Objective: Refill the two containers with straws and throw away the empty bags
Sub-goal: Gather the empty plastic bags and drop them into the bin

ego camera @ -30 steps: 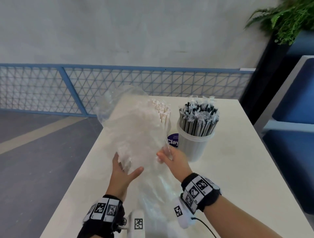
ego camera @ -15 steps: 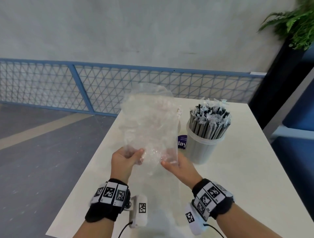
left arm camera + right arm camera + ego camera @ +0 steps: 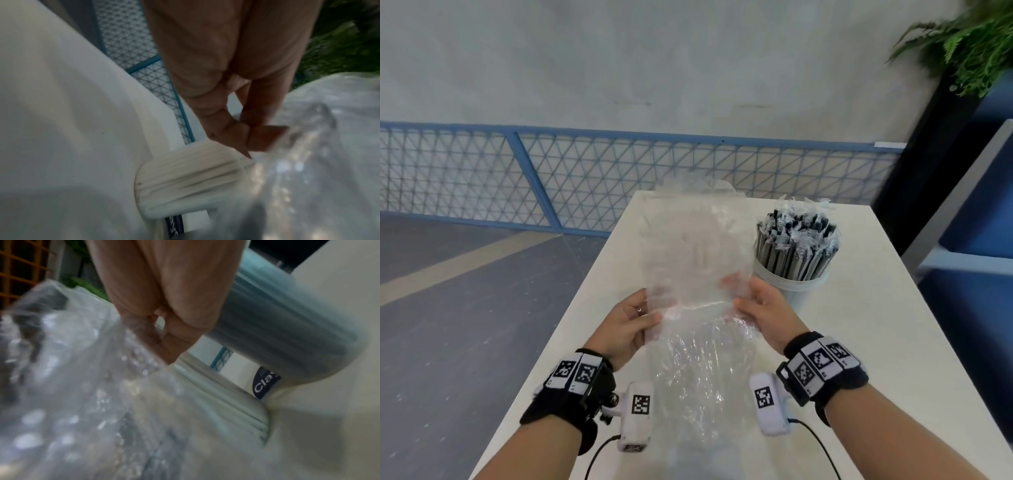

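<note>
I hold an empty clear plastic bag upright above the white table. My left hand pinches its left edge and my right hand pinches its right edge. More crumpled clear plastic hangs below my hands. A white container of black wrapped straws stands just right of the bag. The bag hides the second container in the head view. The left wrist view shows that container full of white straws beyond my fingers. It also shows in the right wrist view, white straws beside the black-straw container.
A dark label reading "Clay" sits between the two containers. A blue mesh railing runs behind the table's far edge, with grey floor to the left. A potted plant and blue seating stand at the right.
The bag has shifted right and now covers the white-straw container. My left hand went from lying flat against the plastic to pinching its edge, and both hands have spread the bag flat.
</note>
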Motion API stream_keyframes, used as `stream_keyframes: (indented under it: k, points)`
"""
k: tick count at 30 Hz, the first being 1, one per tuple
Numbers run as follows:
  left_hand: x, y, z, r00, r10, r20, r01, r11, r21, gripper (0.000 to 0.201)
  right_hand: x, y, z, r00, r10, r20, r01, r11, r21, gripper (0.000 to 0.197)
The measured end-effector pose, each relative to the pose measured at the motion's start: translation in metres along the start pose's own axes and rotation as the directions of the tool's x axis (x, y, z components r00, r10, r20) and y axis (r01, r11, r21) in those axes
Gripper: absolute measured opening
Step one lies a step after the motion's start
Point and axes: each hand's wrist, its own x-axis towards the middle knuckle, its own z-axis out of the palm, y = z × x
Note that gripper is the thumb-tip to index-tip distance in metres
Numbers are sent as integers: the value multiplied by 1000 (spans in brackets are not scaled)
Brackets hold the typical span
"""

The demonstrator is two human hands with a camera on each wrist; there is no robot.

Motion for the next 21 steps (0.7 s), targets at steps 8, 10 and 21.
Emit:
stream_keyframes:
  k: [8, 10, 21]
  points:
    - [0, 8, 12, 973, -228, 39, 229, 973, -28, 28, 8, 18, -13, 983, 110, -144, -97, 991, 94, 37]
    - [0, 11, 11, 953, -286, 102, 281, 958, 61, 13, 7, 14, -11, 980, 75, -186, -77, 997, -1, 45]
    - [20, -5, 15, 995, 97, 30, -102, 941, 324, 26, -33, 36, -15, 976, 134, -175, -157, 979, -130, 65]
